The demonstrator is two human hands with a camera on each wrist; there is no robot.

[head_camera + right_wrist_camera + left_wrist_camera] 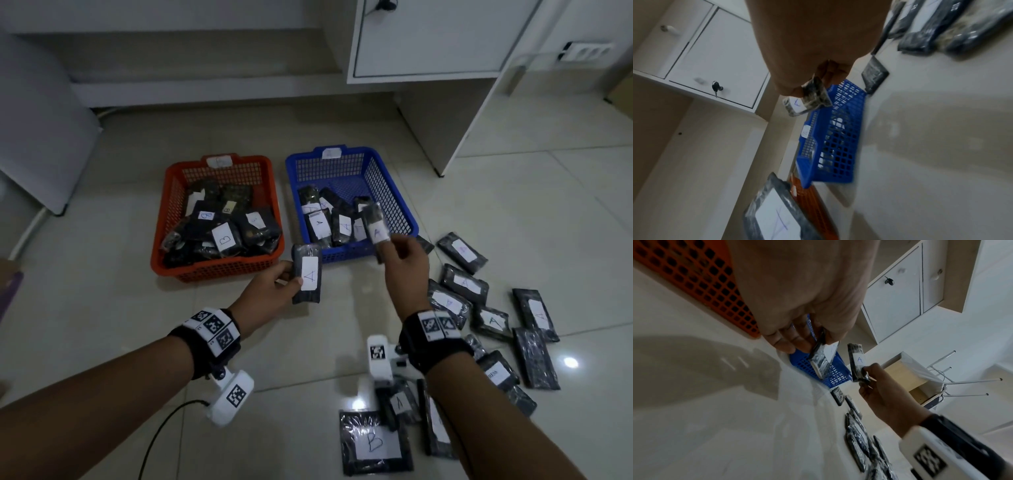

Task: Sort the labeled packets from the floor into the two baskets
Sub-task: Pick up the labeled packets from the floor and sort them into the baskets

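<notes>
— Our left hand (270, 291) grips one flat black plastic-wrapped packet labelled A (307, 277) before the orange plastic basket (164, 219); are these packets heavy?

— They look light, soft and slick. Our right hand (406, 263) pinches another A packet (375, 222) by its lower end over the blue plastic basket (394, 192); we judge an edge pinch suffices.

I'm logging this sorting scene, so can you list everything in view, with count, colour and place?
orange basket: one, left on the floor, heaped with dark packets, B labels visible.
blue basket: one, right of it, several A-labelled packets inside.
loose packets: over ten, dark with white labels, floor at right.
B packet: one, large, near edge.
white cabinet: one, behind, key in door.
left hand: holds an A packet.
right hand: pinches another A packet above the blue basket.
</notes>
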